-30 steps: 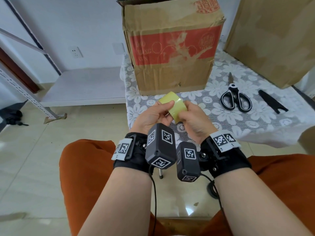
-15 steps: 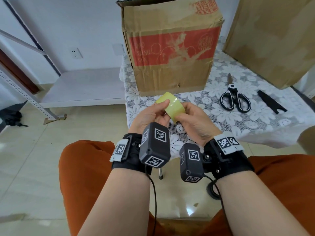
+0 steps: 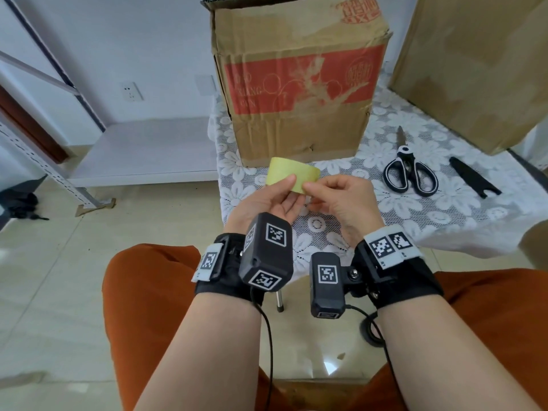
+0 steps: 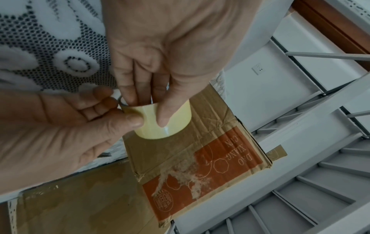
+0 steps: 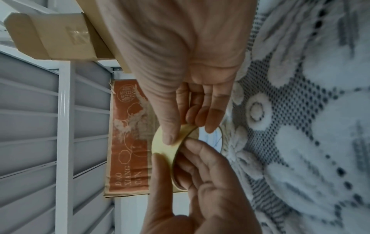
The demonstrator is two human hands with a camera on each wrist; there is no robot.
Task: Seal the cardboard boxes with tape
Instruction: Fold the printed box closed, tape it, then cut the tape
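Observation:
A roll of yellow tape (image 3: 292, 176) is held above the table's near edge, in front of the cardboard box with the red band (image 3: 299, 81). My left hand (image 3: 284, 188) grips the roll, fingers inside the core and thumb on the outer face, as the left wrist view shows on the roll (image 4: 174, 125). My right hand (image 3: 314, 189) pinches the roll's right rim between thumb and fingers. In the right wrist view its thumb presses the roll's (image 5: 166, 148) outer surface. The box's top flap stands open at the back left corner. A second, plain cardboard box (image 3: 480, 63) stands at the right.
Black-handled scissors (image 3: 410, 173) and a black sheath (image 3: 473, 180) lie on the lace tablecloth (image 3: 444, 221) right of my hands. A white metal shelf (image 3: 139, 149) stands to the left of the table. My knees in orange trousers are below.
Both hands have risen slightly and drawn a little apart. The roll has turned so its broad outer face shows, with my right fingers now at its right rim.

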